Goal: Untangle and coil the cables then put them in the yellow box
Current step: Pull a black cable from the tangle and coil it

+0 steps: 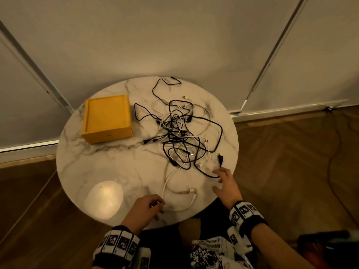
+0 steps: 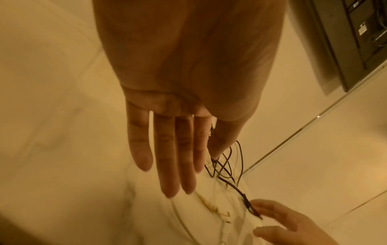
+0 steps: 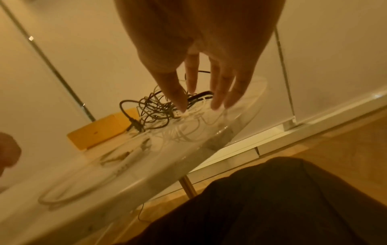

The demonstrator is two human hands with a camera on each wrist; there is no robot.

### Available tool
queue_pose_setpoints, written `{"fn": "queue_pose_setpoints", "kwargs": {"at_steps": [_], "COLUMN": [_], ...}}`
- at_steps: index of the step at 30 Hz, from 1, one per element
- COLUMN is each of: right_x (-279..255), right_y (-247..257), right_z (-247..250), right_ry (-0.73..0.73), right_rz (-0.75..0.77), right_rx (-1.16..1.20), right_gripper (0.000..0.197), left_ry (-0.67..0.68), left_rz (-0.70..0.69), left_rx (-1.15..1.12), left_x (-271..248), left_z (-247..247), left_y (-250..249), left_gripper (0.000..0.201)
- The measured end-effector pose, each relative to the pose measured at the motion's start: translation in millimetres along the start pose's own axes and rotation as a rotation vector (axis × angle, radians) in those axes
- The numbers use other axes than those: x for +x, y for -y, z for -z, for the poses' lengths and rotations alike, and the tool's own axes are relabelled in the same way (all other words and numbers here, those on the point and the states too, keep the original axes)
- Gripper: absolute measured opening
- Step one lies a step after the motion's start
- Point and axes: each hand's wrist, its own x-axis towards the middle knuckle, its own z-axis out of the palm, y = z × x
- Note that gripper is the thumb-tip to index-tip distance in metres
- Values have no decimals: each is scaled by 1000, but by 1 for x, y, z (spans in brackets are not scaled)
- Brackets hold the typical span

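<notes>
Marble round table [image 1: 81, 167] carries one yellow box [image 1: 107, 119] at ten o'clock and one black-and-white cable tangle [image 1: 180, 136] at centre, individual cables uncountable; left hand [image 1: 144, 209] and right hand [image 1: 226, 186] hover with fingers straight, holding nothing, at six o'clock

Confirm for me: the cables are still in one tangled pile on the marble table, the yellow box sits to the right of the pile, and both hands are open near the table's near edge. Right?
Not quite. In the head view the yellow box sits to the left of the cable pile, not the right. The rest holds: the cables lie tangled on the marble table, and the left hand and right hand are open near the near edge.
</notes>
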Motion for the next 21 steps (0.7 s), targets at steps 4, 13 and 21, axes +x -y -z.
{"fn": "queue_pose_setpoints", "kwargs": {"at_steps": [4,13,21], "right_x": [5,-9,-58], "right_y": [30,184,209], "right_z": [-14,54,32], "right_ry": [168,60,534], "right_rz": [25,256,383], "right_rx": [-52,914,635], "right_gripper": [24,13,11], "left_ry": [-147,-303,-70], "left_rz": [-63,-220,-138], "left_rx": [-69,-232,-748], "left_x": [-14,-28,-6], "left_z": [14,44,67], "left_y": [4,-31,-92], "left_gripper": [17,23,49]}}
